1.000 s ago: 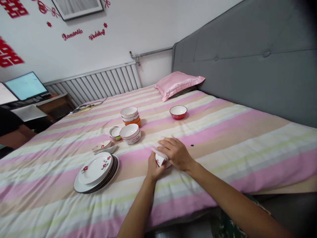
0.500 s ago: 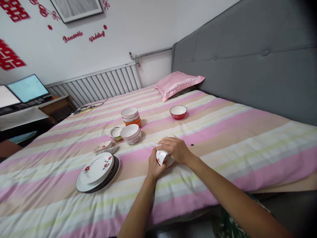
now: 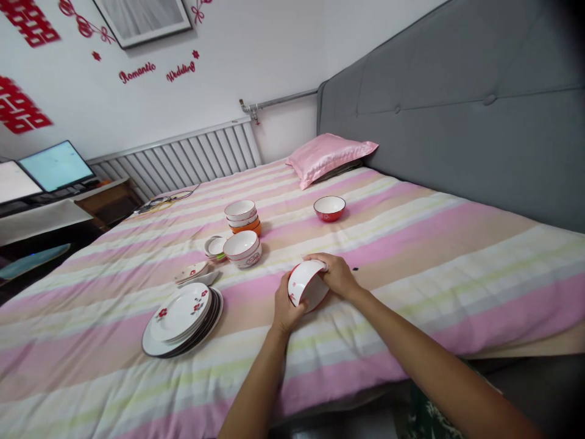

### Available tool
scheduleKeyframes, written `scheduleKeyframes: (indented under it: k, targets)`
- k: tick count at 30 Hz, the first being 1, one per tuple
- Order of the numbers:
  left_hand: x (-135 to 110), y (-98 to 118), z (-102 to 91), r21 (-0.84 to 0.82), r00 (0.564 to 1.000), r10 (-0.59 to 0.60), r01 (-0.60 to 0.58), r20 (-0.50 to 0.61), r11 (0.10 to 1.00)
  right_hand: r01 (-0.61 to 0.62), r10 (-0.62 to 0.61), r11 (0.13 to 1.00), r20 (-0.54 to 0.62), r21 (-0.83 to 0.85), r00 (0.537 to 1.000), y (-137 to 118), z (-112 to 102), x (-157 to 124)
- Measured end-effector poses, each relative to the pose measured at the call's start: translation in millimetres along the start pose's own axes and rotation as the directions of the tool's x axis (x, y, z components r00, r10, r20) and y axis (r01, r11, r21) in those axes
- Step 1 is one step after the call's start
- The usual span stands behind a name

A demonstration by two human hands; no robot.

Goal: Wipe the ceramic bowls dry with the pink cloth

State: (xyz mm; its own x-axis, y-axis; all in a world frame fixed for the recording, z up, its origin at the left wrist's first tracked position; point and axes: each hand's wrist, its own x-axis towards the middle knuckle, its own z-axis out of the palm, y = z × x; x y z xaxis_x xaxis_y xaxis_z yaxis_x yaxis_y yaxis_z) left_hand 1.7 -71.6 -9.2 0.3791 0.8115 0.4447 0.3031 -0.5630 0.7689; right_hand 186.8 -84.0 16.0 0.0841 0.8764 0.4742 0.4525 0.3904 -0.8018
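Note:
Near the front edge of the bed, both hands are on a white bowl [image 3: 305, 280] with small red marks, tilted over. Red edging shows beside and below it, perhaps of a second bowl nested with it; the overlap is hard to make out. My left hand [image 3: 287, 303] grips the left and front side, thumb across the near rim. My right hand [image 3: 337, 274] clasps the far right rim, fingers curled over it and partly hidden. Left of the hands are a white patterned bowl [image 3: 247, 261] and a stack of plates [image 3: 178, 320] with red flowers.
Behind stand stacked white and orange bowls [image 3: 245, 228] and a red bowl [image 3: 329, 214]. Small dishes [image 3: 214, 246] and flowered saucers [image 3: 189, 272] lie near the plates. A pink pillow [image 3: 331, 155] rests by the grey headboard [image 3: 448, 122]. Cables [image 3: 167, 198] lie at the bed's far edge.
My right hand has shifted right and down from over the bowl to its right rim. More of the white bowl and red edging now shows. My left hand has stayed almost in place.

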Motion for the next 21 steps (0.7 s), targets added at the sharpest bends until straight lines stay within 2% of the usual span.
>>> scheduleKeyframes:
  k: [9, 14, 16, 18, 21]
  targets:
    - [0.1, 0.7, -0.1, -0.038, 0.999, 0.038, -0.038, -0.004, 0.999, -0.036, 0.040, 0.994, -0.043, 0.100, 0.998, 19.7, 9.2, -1.8]
    - [-4.0, -1.0, 0.0, -0.076, 0.996, 0.085, -0.085, -0.013, 0.993, -0.014, 0.021, 0.998, -0.117, 0.058, 0.993, 7.1, 6.8, -4.2]
    - [-5.4, -2.2, 1.1, -0.110, 0.996, 0.090, -0.092, -0.022, 0.990, 0.039, -0.043, 0.999, -0.161, -0.030, 0.986, -4.8, 1.4, -5.0]
    - [-5.7, -3.5, 2.2, -0.124, 0.995, 0.097, -0.099, -0.021, 0.987, 0.162, -0.203, 0.962, -0.176, -0.221, 0.963, -17.2, -3.9, -6.4]
    - [-4.9, -4.4, 3.1, -0.074, 0.991, 0.130, -0.131, -0.023, 0.989, 0.363, -0.427, 0.821, -0.052, -0.440, 0.903, -31.6, -5.4, -10.8]
